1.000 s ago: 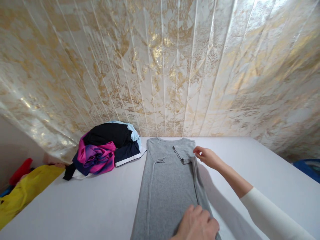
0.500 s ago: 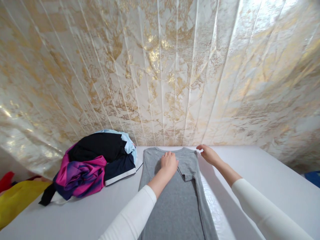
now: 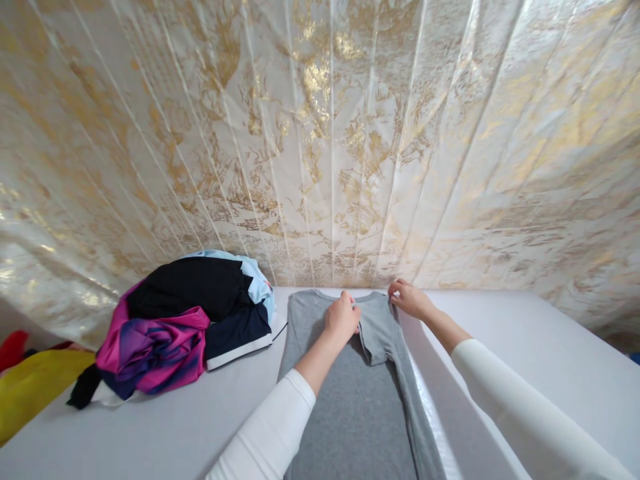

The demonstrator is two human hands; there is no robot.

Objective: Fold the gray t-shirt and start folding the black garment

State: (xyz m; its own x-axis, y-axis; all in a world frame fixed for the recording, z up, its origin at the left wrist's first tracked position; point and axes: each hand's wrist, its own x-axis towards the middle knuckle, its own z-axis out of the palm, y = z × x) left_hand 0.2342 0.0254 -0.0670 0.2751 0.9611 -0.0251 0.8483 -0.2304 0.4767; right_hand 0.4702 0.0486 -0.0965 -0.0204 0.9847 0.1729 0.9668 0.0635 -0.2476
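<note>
A grey long-sleeved shirt lies flat in front of me, its neckline at the far end and its right side folded inward. My left hand is closed on the edge of the folded-in part, just below the neckline, where the cloth lifts a little. At the far right corner of the shirt, my right hand pinches the shoulder fold between thumb and fingers. One sleeve runs down along the right side. The lower end of the shirt passes out of view.
The white table reaches back to a wall of gold-patterned sheeting. To the left is a heap of clothes in black, pink-purple, navy and light blue. Yellow cloth lies at the far left.
My right hand has come down and left onto the shirt's shoulder corner. My left hand has gone from resting on the cloth to pinching the folded edge, which is slightly raised.
</note>
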